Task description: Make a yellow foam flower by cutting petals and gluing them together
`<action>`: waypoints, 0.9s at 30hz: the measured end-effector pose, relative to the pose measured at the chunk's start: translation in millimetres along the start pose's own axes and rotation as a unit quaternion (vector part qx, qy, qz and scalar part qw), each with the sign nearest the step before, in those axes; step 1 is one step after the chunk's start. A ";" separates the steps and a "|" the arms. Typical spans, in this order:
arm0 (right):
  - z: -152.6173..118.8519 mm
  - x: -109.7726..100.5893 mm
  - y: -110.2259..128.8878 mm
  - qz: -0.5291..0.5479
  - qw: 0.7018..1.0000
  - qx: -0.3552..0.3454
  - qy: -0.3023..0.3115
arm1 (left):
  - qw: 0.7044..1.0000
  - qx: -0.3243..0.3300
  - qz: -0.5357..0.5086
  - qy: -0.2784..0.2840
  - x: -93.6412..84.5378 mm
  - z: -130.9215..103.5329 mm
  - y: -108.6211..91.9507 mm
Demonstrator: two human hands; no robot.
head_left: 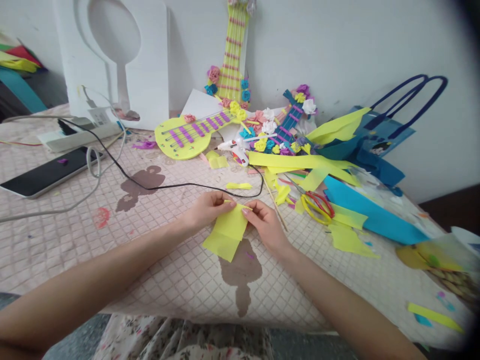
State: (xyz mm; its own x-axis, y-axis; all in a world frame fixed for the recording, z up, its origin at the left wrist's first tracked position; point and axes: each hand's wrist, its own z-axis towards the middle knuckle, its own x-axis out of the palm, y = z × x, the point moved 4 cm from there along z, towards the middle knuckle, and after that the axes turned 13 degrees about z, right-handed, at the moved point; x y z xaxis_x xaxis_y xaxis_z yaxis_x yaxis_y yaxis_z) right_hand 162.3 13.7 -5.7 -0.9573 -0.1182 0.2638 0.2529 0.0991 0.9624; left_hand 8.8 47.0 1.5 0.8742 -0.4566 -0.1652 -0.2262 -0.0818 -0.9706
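A creased piece of yellow crepe paper [227,232] hangs between my two hands above the quilted tablecloth. My left hand [210,210] pinches its upper left corner, fingers closed. At the upper right corner, my right hand [264,222] grips it between thumb and fingers. The lower part of the paper droops freely, with a fold line across it. Just beyond my hands lies a small twisted yellow paper strip [239,186]. A thin wooden stick [275,205] rests right of my right hand, near scissors [318,206] with red and yellow handles.
A white glue gun [238,151] trails a black cord [168,187] across the table. Behind it are a yellow paper guitar [183,137] and paper flowers [268,127]. Blue paper [367,212] lies right, a blue bag [390,142] behind. A phone [48,170] is left.
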 end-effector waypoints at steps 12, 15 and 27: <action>2.9 -2.2 -0.4 -0.011 1.000 -0.021 -0.009 | 0.999 0.002 0.030 0.011 3.0 -0.2 0.0; 4.8 -5.3 0.4 -0.004 0.999 -0.041 -0.020 | 0.998 0.007 0.047 0.037 4.2 2.3 4.6; 3.5 -3.8 -2.5 0.031 0.999 -0.007 -0.008 | 0.999 -0.027 -0.019 0.043 2.7 2.4 4.2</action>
State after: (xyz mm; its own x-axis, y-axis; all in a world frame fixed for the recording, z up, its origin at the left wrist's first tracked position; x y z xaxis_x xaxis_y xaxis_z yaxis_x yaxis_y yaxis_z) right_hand 164.8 17.3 -9.4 -0.9416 -0.0972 0.3223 0.3139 0.0921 0.9450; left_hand 11.3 47.5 -3.5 0.8429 -0.5265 -0.1112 -0.2185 -0.1460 -0.9648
